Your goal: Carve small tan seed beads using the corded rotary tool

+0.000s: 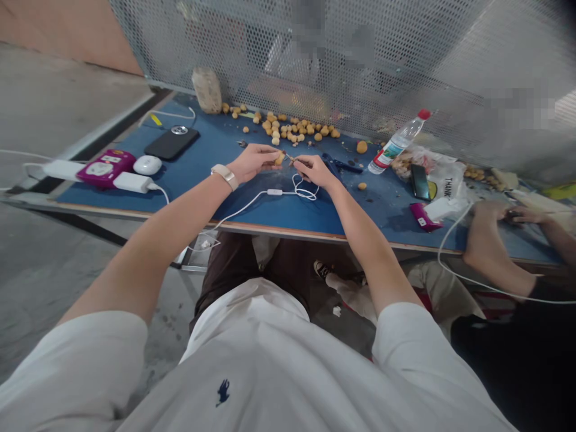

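The left hand (254,163) pinches a small tan ball (279,158) between closed fingers, and the right hand (312,171) grips a thin pointed tool (290,159) just beside it, fingers curled tight. Both are over a blue tabletop (279,210), above a white cable (274,192), near a scattered heap of tan balls (292,129).

Soft even light, faint shadows, wide-angle warping at edges
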Motion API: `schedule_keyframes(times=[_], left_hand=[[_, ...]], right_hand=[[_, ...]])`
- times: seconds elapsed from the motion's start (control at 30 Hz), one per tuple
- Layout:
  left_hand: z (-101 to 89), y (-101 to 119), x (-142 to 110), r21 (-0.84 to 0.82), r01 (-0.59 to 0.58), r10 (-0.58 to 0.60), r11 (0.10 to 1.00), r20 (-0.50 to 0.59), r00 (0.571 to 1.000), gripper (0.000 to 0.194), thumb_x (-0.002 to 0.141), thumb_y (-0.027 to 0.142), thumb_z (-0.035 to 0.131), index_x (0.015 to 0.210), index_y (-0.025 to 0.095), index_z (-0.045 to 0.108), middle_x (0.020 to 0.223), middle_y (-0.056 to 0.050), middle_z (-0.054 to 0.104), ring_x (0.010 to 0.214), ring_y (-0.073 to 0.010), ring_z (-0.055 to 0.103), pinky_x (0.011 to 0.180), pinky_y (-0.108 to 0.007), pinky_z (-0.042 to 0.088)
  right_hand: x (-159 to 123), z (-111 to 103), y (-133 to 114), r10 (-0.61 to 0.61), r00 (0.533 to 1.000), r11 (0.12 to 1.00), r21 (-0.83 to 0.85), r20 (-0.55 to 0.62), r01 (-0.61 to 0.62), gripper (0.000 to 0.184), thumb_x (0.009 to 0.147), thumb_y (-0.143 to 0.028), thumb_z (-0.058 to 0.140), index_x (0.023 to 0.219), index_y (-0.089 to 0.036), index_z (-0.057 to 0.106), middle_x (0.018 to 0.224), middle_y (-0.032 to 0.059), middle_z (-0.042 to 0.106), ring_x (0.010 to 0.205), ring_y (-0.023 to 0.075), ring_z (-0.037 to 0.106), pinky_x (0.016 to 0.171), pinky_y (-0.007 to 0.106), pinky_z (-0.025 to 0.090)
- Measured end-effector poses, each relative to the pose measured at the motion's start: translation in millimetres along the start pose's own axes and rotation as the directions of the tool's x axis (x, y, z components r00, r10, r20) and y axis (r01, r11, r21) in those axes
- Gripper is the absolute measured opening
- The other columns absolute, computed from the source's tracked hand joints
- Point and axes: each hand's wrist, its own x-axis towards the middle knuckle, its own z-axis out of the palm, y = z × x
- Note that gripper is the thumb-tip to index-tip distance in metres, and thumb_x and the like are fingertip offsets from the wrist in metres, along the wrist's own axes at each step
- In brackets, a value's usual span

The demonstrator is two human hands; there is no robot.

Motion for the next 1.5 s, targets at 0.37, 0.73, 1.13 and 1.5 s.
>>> schedule_keyframes(times=[0.37, 0.73, 1.13, 1.5], left_hand=[[-0.9, -0.4, 0.4, -0.022, -0.034, 0.034, 0.999, 0.005, 0.999, 0.009, 0.111, 0.013, 0.1, 0.108, 0.015, 0.092, 0.116, -0.012, 0.094, 0.106, -0.0231, 0.095, 0.131, -0.049, 0.073], [3.1, 1.6, -2.9, -0.013, -0.013, 0.013, 1.0, -0.012, 1.0, 0.014, 0.108, 0.011, 0.104, 0.107, 0.015, 0.091, 0.106, -0.011, 0.093, 0.109, -0.0237, 0.094, 0.13, -0.047, 0.074], [1.0, 0.2, -1.0, -0.042, -0.027, 0.028, 0.999, 0.016, 0.999, 0.016, 0.107, -0.001, 0.094, 0.109, 0.015, 0.091, 0.11, -0.01, 0.094, 0.104, -0.0201, 0.092, 0.129, -0.042, 0.074], [-1.6, -1.2, 0.7, -0.032, -0.023, 0.024, 0.999, 0.03, 0.999, 0.018, 0.102, 0.005, 0.103, 0.111, 0.015, 0.092, 0.112, -0.011, 0.094, 0.12, -0.0268, 0.095, 0.136, -0.05, 0.072]], right_hand=[[-1.1, 1.6, -4.6, 0.038, 0.999, 0.999, -0.024, 0.005, -0.038, 0.102, 0.088, -0.124, 0.079, 0.11, -0.025, 0.079, 0.07, -0.0024, 0.059, 0.061, 0.0156, 0.049, 0.055, 0.03, 0.035], [-2.8, -0.3, -3.9, 0.018, 1.0, 1.0, -0.006, 0.008, -0.018, 0.095, 0.097, -0.119, 0.077, 0.108, -0.024, 0.075, 0.07, -0.0049, 0.057, 0.059, 0.0136, 0.048, 0.055, 0.03, 0.035], [-1.8, -0.3, -3.7, 0.027, 1.0, 1.0, 0.012, 0.014, -0.027, 0.097, 0.094, -0.12, 0.079, 0.107, -0.025, 0.075, 0.069, -0.0049, 0.056, 0.059, 0.0136, 0.045, 0.055, 0.03, 0.032], [-1.7, 0.5, -3.5, 0.025, 1.0, 1.0, 0.012, 0.015, -0.025, 0.099, 0.089, -0.123, 0.08, 0.104, -0.025, 0.077, 0.07, -0.0036, 0.057, 0.06, 0.014, 0.046, 0.053, 0.029, 0.032]])
